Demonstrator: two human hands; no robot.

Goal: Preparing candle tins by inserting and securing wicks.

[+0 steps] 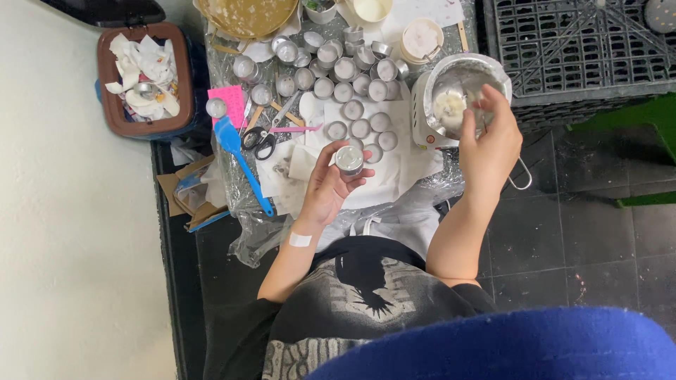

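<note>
My left hand (325,188) holds a small round metal tin (349,159) of pale wax above the white paper on the table. My right hand (491,144) is raised next to a metal melting pot (459,93) with a lump of white wax inside, its fingers pinched on something thin that I cannot make out. Several more filled tins (360,128) lie in rows on the paper just beyond the held tin.
Black-handled scissors (259,141), a blue spatula (238,156) and a pink note (227,99) lie at the table's left. A brown bin (144,81) of paper scraps stands on the left. A black plastic crate (577,46) sits at the right, a round tray (246,15) at the back.
</note>
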